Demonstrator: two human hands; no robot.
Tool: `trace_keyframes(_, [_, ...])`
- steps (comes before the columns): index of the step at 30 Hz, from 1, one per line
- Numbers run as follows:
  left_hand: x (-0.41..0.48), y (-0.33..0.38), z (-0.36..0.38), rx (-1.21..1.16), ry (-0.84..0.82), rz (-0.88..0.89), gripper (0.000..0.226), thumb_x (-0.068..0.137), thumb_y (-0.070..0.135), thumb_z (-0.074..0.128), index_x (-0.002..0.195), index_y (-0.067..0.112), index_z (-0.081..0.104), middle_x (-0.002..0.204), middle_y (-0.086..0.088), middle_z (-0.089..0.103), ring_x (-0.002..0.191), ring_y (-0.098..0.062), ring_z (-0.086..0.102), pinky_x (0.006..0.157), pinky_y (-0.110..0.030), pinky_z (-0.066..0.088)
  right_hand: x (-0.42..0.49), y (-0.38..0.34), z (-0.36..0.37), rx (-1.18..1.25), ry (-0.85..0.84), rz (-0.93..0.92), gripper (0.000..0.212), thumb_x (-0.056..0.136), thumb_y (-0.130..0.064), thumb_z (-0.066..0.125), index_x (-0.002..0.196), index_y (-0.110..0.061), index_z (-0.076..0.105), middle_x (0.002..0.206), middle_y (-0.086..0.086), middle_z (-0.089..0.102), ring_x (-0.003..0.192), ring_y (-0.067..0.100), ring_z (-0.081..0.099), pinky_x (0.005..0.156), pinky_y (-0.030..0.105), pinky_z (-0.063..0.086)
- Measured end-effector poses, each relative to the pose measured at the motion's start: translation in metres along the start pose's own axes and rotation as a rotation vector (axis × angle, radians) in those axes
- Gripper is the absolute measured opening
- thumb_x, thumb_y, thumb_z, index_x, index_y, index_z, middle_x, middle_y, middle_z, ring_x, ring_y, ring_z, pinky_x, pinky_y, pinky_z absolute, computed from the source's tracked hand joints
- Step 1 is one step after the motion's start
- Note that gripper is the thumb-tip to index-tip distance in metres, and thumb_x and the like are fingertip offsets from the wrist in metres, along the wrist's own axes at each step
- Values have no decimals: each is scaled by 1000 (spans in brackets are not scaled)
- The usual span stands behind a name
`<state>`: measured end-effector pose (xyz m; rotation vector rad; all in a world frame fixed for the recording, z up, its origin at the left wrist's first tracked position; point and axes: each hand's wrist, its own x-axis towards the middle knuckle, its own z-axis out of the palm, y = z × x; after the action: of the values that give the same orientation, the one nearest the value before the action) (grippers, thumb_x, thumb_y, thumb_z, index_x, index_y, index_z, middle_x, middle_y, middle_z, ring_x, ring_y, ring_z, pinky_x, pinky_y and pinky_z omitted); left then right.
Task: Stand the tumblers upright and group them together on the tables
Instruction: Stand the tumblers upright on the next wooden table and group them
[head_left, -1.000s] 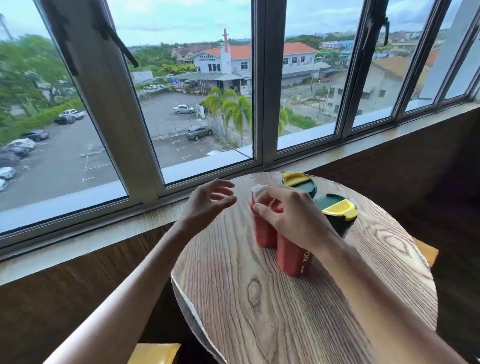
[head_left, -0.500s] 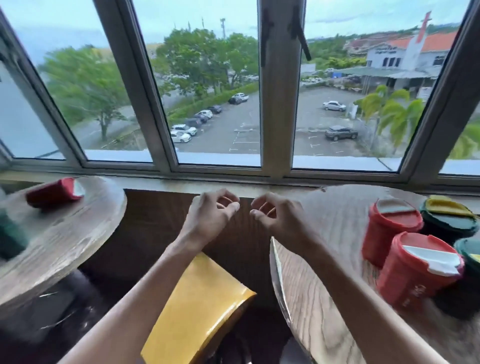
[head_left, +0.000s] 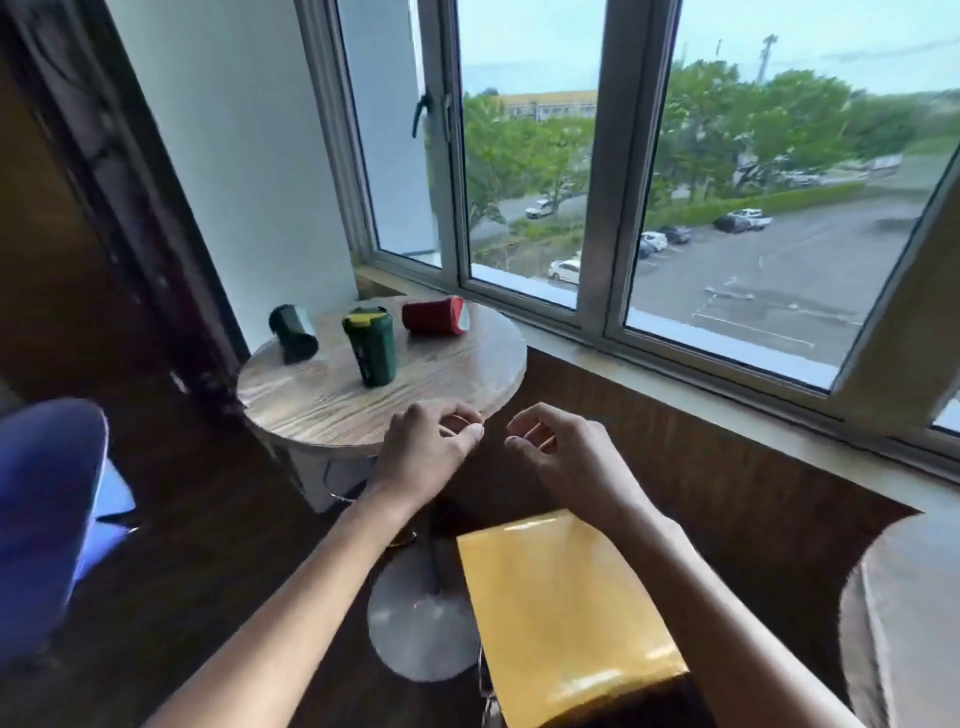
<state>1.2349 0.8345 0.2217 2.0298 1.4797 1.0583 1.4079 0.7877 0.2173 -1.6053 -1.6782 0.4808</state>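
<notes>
A round wooden table (head_left: 332, 405) stands by the window at the left. On it a green tumbler with a yellow lid (head_left: 370, 347) stands upright in the middle. A dark green tumbler (head_left: 292, 326) lies on its side at the back left. A red tumbler (head_left: 435, 316) lies on its side at the back right, its lid end pointing right. My left hand (head_left: 426, 452) hovers at the table's near edge, fingers loosely curled, holding nothing. My right hand (head_left: 563, 452) hangs just right of it, off the table, also with nothing in it.
A yellow stool seat (head_left: 561, 613) sits below my right arm, beside the table's metal base (head_left: 421, 623). A blue chair (head_left: 47, 519) is at the far left. The edge of a second wooden table (head_left: 904, 623) shows at the lower right. A window sill (head_left: 675, 384) runs behind.
My view has swung left from the right table, with its grouped upright tumblers, to the left table. My right hand let go of a red tumbler, and both hands came across with nothing in them.
</notes>
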Motion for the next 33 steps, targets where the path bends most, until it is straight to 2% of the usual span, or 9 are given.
trace_keyframes(11, [79, -161, -117, 18, -1, -110, 5, 83, 23, 71, 84, 24, 76, 77, 11, 73, 71, -4, 68, 71, -23, 55, 110, -84, 170, 66, -58, -21, 10, 86, -33, 68, 94, -27, 69, 80, -10, 70, 74, 2, 63, 75, 25, 51])
trace_keyframes(13, [99, -184, -133, 25, -26, -112, 5, 83, 24, 70, 85, 24, 76, 78, 12, 73, 73, -4, 68, 74, -25, 56, 131, -94, 190, 66, -36, -20, 9, 86, -32, 69, 94, -27, 70, 81, -9, 70, 74, 1, 64, 74, 23, 51])
trace_keyframes(17, [139, -220, -155, 23, -45, -105, 7, 84, 23, 70, 87, 22, 76, 82, 11, 74, 77, -2, 68, 76, -23, 55, 171, -103, 220, 75, 37, -17, 4, 86, -29, 71, 90, -30, 70, 80, -13, 70, 74, -5, 62, 65, 6, 43])
trace_keyframes(19, [161, -236, -161, 17, -63, -94, 7, 85, 22, 70, 89, 22, 75, 84, 12, 73, 78, -1, 67, 76, -21, 54, 192, -104, 232, 66, 81, -22, 6, 86, -29, 70, 90, -32, 69, 82, -16, 69, 78, -8, 61, 64, 5, 42])
trace_keyframes(22, [196, -254, -162, -10, -97, -74, 7, 87, 21, 69, 92, 21, 74, 88, 9, 72, 81, -3, 67, 73, -17, 54, 228, -101, 246, 73, 179, -53, 8, 86, -26, 70, 91, -32, 68, 88, -14, 68, 78, -4, 62, 67, 11, 44])
trace_keyframes(25, [229, -264, -158, -22, -130, -48, 10, 88, 20, 69, 96, 19, 73, 92, 2, 73, 83, -7, 68, 75, -20, 55, 263, -100, 256, 71, 304, -82, 9, 85, -21, 72, 93, -24, 71, 93, -8, 68, 83, 9, 65, 75, 28, 53])
trace_keyframes(28, [261, -269, -153, -43, -163, -52, 12, 89, 21, 68, 99, 19, 73, 94, 0, 72, 87, -12, 68, 80, -29, 58, 292, -102, 257, 27, 378, -87, 8, 84, -18, 73, 93, -19, 72, 90, -11, 62, 87, 13, 63, 78, 23, 48])
trace_keyframes(30, [282, -271, -150, -38, -181, -33, 14, 89, 21, 67, 102, 18, 73, 95, 1, 72, 88, -14, 68, 77, -25, 56, 305, -102, 257, -21, 400, -77, 7, 85, -22, 72, 93, -21, 72, 90, -12, 60, 92, 15, 60, 80, 24, 43])
trace_keyframes(33, [313, -276, -145, -27, -218, 8, 17, 90, 21, 66, 105, 17, 73, 100, 2, 71, 90, -12, 66, 74, -16, 49, 322, -98, 260, -98, 396, -39, 12, 85, -29, 72, 96, -26, 72, 101, -14, 59, 102, 17, 55, 92, 39, 44])
